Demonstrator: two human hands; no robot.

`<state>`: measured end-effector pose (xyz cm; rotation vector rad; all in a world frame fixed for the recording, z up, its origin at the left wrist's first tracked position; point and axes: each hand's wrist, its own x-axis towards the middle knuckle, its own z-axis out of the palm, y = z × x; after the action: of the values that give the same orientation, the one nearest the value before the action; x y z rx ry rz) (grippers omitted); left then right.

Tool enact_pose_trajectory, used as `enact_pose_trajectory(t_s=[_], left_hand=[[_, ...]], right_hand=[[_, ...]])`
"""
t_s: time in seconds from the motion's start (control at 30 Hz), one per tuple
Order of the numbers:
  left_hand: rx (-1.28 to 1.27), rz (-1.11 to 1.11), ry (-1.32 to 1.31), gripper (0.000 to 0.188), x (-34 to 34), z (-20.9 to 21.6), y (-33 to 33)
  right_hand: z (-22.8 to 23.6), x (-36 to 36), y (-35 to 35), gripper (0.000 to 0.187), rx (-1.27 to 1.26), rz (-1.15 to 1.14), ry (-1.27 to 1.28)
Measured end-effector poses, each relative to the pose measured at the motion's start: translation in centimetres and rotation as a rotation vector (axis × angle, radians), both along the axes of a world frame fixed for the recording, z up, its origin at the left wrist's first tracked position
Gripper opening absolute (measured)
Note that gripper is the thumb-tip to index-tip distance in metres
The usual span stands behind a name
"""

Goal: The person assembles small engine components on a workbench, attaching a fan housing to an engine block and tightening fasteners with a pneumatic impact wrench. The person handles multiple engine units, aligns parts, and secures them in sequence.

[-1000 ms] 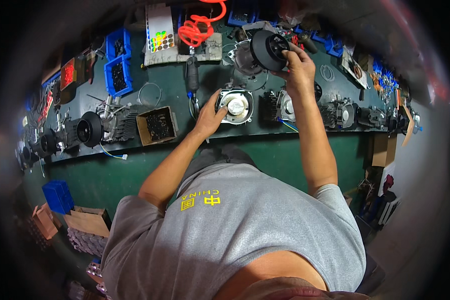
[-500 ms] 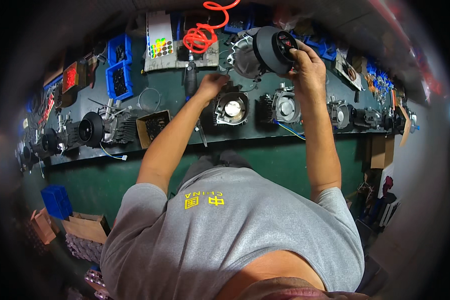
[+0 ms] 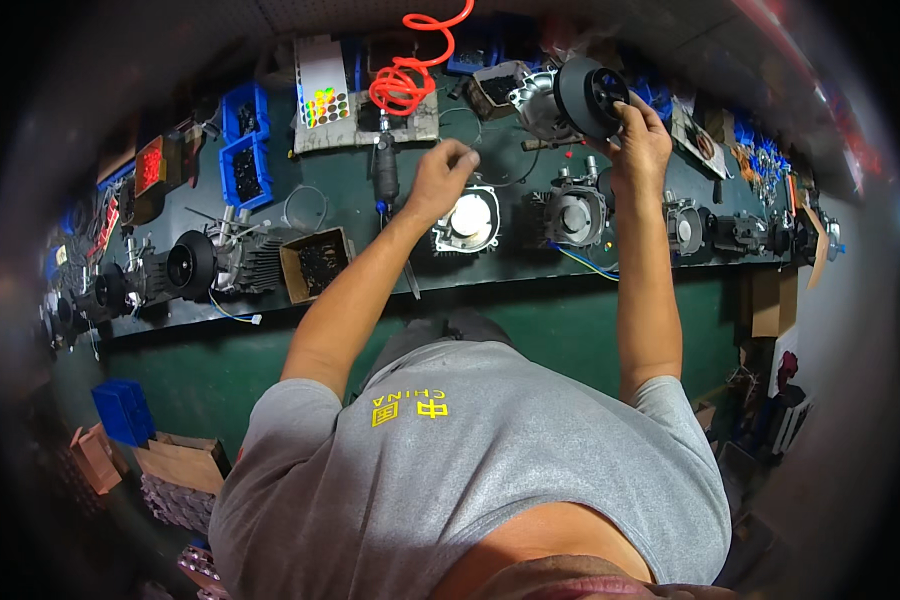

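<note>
My right hand [image 3: 638, 140] grips the rim of a black fan wheel [image 3: 590, 98], raised over the far side of the bench. The wheel is joined to a silver metal housing [image 3: 538, 102] on its left. My left hand [image 3: 442, 182] hovers by an open finned metal housing [image 3: 467, 222] with a bright round inside. Its fingers are curled together, and what they hold, if anything, is hidden. A dark thin wire [image 3: 515, 182] curves from near that housing. Just left of the left hand is a dark, slim power screwdriver [image 3: 385, 170], attached to a coiled red air hose [image 3: 402, 88].
More finned housings [image 3: 573, 215] stand to the right, and fan-fitted units [image 3: 195, 258] line the left. A cardboard box of small dark parts [image 3: 313, 262] sits at the near edge. Blue bins [image 3: 244, 168] and a sticker sheet [image 3: 322, 85] lie farther back on the green bench [image 3: 355, 215].
The fan wheel and its housing have moved right and away from my left hand, carried by my right hand. A box of dark parts behind them now shows. My left hand has shifted slightly.
</note>
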<state>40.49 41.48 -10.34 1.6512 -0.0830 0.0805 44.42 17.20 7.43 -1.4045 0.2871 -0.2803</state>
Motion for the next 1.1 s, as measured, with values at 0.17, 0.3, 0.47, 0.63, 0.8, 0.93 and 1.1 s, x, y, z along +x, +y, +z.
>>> enact_pose_trajectory(t_s=[0.17, 0.3, 0.47, 0.63, 0.8, 0.93, 1.1], left_hand=[[-0.192, 0.378, 0.301, 0.021, -1.7, 0.6, 1.5], [-0.372, 0.375, 0.436, 0.021, -7.2, 1.0, 4.3], [-0.476, 0.343, 0.535, 0.025, -13.0, 1.3, 4.9], [-0.478, 0.260, 0.547, 0.024, -16.6, -0.2, 5.4], [-0.383, 0.235, 0.557, 0.017, -15.7, -0.4, 3.1], [-0.375, 0.247, 0.582, 0.017, -14.2, -0.2, 1.5], [-0.360, 0.325, 0.620, 0.016, -13.6, 0.1, 0.5]], right_hand=[[-4.7, 2.7, -0.1, 0.044, -0.104, -0.004, 0.101], [-14.2, 6.5, -0.8, 0.046, -0.324, -0.003, 0.156], [-23.9, 7.7, -0.2, 0.044, -0.568, -0.033, 0.259], [-26.3, 5.6, 3.7, 0.046, -0.278, -0.036, 0.450], [-29.7, 4.3, 2.5, 0.053, -0.394, -0.025, 0.451], [-29.6, 3.3, 1.7, 0.059, -0.534, 0.042, 0.415], [-21.3, -3.0, 3.5, 0.050, -0.740, 0.037, -0.128]])
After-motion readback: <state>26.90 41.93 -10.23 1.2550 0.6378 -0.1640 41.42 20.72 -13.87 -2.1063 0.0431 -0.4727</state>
